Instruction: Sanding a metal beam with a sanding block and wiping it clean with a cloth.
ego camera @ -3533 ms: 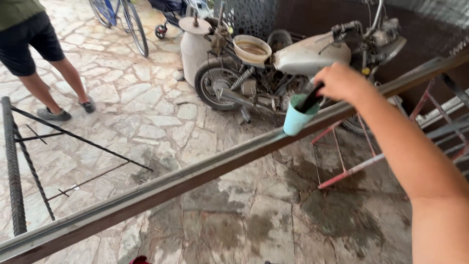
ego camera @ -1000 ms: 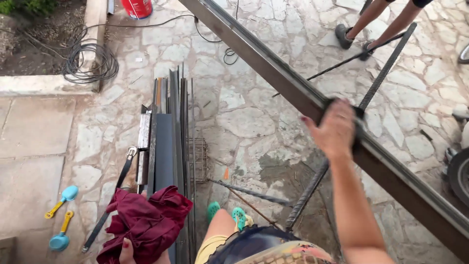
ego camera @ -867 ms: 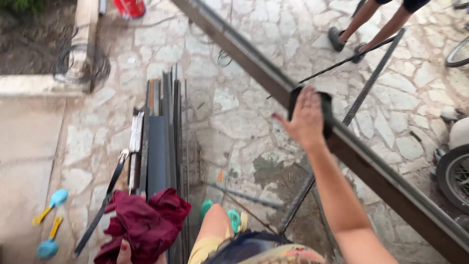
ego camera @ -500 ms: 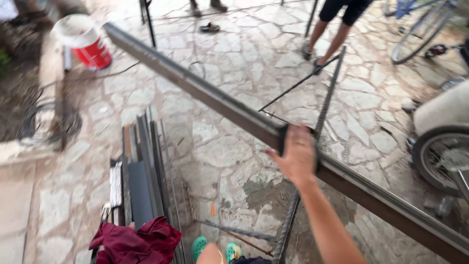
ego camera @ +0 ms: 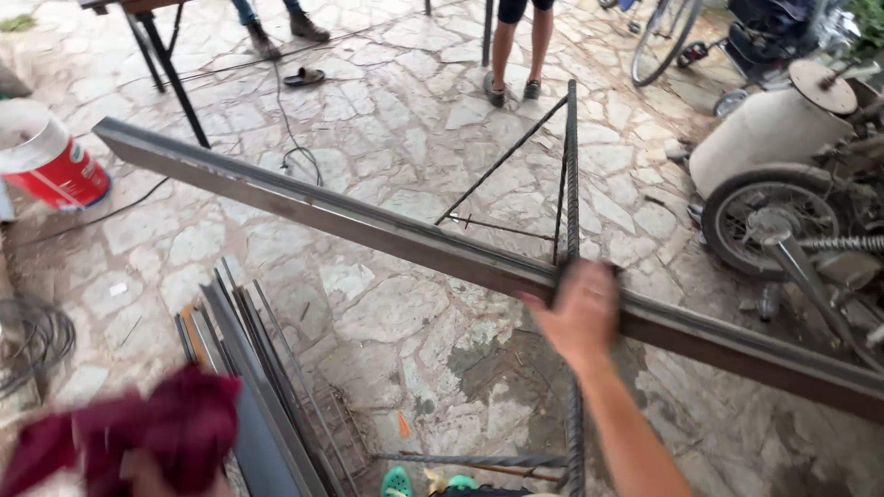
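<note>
A: Item one, right hand (ego camera: pixel 580 313)?

B: Centre-right of view, forearm entering from 5 o'clock. The hand lies on the long steel bar (ego camera: pixel 368 225), fingers curled over its top edge; blurred, so how tight the hold is I cannot tell.

A: The bar's position?

B: It runs level above the stone floor (ego camera: pixel 387 138), from 10 o'clock down towards 4 o'clock. It rests across a rebar stand (ego camera: pixel 571 175), whose upright rod passes just beside the hand.

A: Item two, left hand (ego camera: pixel 138 469)?

B: At 7 o'clock, mostly hidden under a dark red cloth (ego camera: pixel 138 428) that it carries. Fingers wrapped in the fabric, closed on it as far as the blur shows.

A: Adjacent stock?

B: A bundle of steel profiles (ego camera: pixel 249 368) lies on the floor just beside the cloth, towards 6 o'clock. A red and white bucket (ego camera: pixel 46 161) at 9 o'clock. A coil of wire (ego camera: pixel 32 340) at 8 o'clock.

A: Remainder?

B: A motorcycle wheel (ego camera: pixel 750 221) at 3 o'clock, a white tank (ego camera: pixel 773 133) above it. Two other people's legs, one pair at 12 o'clock (ego camera: pixel 516 46), one at 11 o'clock (ego camera: pixel 272 18). Teal sandals (ego camera: pixel 398 481) at 6 o'clock.
</note>
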